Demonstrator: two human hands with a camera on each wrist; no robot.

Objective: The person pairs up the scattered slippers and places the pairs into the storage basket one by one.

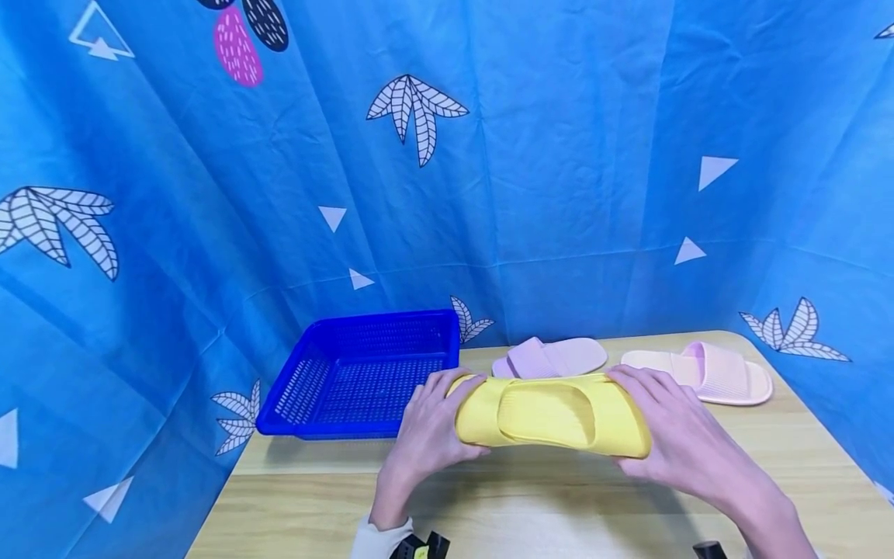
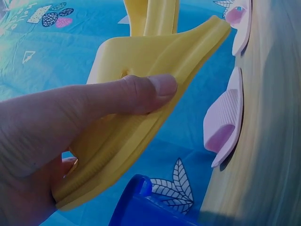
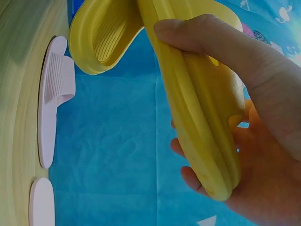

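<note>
Both hands hold yellow slippers up over the table, lying sideways between them as one overlapping bundle. My left hand grips the left end, and my right hand grips the right end. From the left wrist, the thumb presses across the yellow slipper, while more yellow shows behind it. The right wrist view has the thumb on one sole edge with fingers curled beneath; a rounded, ribbed yellow end sticks out beyond. The right hand's fingers partly hide behind the slippers.
A blue perforated basket stands at the back left of the wooden table. Behind the yellow slippers lie a lilac-pink slipper and a pale pink slipper. A blue patterned curtain hangs around the back and sides.
</note>
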